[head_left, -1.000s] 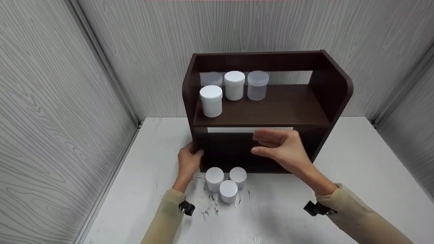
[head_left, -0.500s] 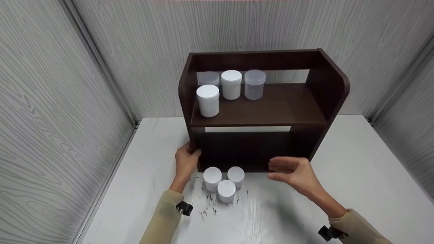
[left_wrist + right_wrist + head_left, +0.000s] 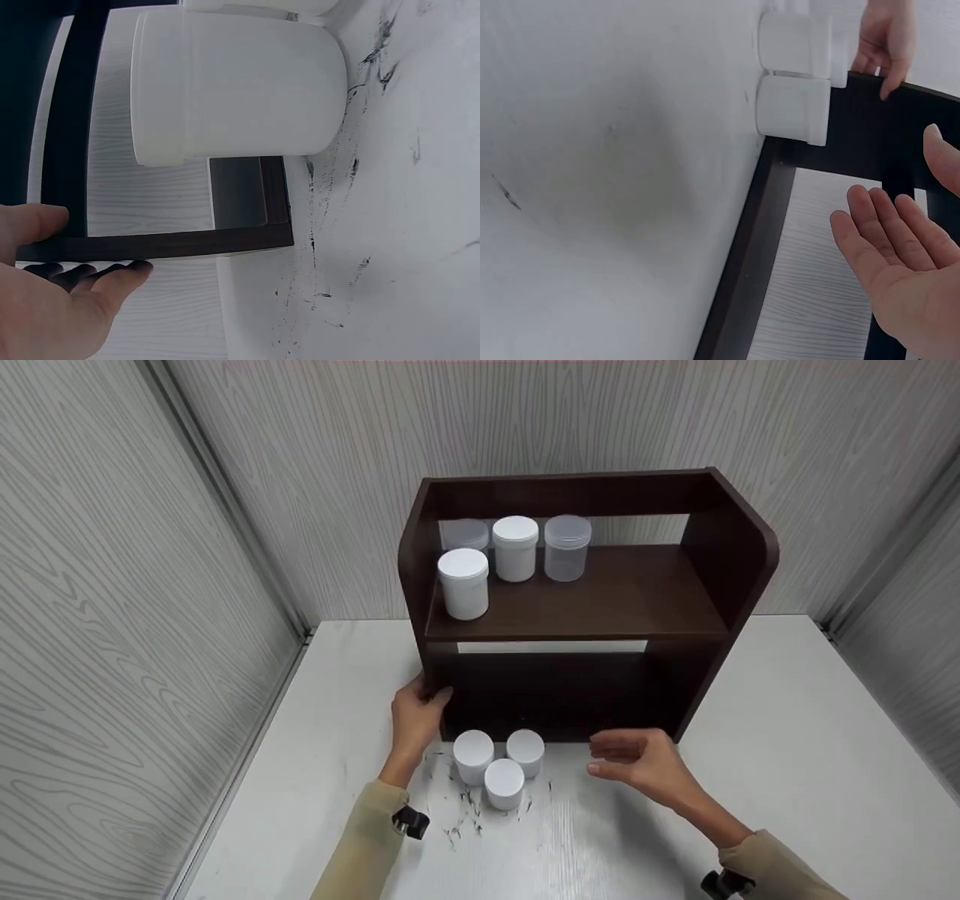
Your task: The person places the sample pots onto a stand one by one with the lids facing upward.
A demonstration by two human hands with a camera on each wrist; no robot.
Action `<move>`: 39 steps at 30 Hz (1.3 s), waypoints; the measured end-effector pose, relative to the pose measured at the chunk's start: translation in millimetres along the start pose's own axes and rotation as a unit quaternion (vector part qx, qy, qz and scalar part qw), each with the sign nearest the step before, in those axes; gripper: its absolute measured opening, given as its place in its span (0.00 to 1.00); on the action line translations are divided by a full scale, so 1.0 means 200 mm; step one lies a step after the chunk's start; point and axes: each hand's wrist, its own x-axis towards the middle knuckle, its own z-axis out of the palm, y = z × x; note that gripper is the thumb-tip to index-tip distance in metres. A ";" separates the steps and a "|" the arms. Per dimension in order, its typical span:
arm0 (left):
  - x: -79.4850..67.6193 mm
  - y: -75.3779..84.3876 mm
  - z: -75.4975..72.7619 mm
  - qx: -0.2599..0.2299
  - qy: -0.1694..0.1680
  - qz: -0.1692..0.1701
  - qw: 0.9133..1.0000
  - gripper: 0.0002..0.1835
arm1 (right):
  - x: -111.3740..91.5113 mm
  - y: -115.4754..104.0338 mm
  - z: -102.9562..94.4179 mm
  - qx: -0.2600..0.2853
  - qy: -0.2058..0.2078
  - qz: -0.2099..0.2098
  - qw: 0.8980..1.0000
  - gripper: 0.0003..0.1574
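Observation:
My left hand (image 3: 416, 724) grips the left side panel of a dark brown two-tier shelf (image 3: 622, 592). In the left wrist view the thumb (image 3: 41, 220) lies on one face of the panel and the fingers on the other. My right hand (image 3: 649, 765) holds nothing and hovers before the shelf's lower right front, fingers extended and thumb apart. Between the hands, three white lidded jars stand close together on the table: a left jar (image 3: 473, 756), a right jar (image 3: 526, 751) and a front jar (image 3: 504, 784).
On the upper tier stand a front white jar (image 3: 463, 585), a back white jar (image 3: 515, 549), a clear jar (image 3: 567, 549) and another clear jar (image 3: 466, 535), partly hidden. The white table (image 3: 330, 675) has dark scuffs near the jars. Grey wood-grain walls (image 3: 337, 510) enclose it.
My right hand has moved down from in front of the shelf's middle to near its lower right front. The left hand keeps its grip on the panel; the jars stay put.

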 end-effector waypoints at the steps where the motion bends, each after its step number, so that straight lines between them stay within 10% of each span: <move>1: 0.00 0.00 0.00 -0.001 0.001 0.001 1.000 0.29 | 0.01 0.01 0.01 0.000 -0.001 0.001 1.000 0.28; 39: 0.04 0.02 0.04 -0.004 0.027 0.038 0.999 0.21 | 0.32 0.16 0.35 0.070 -0.092 0.011 0.993 0.49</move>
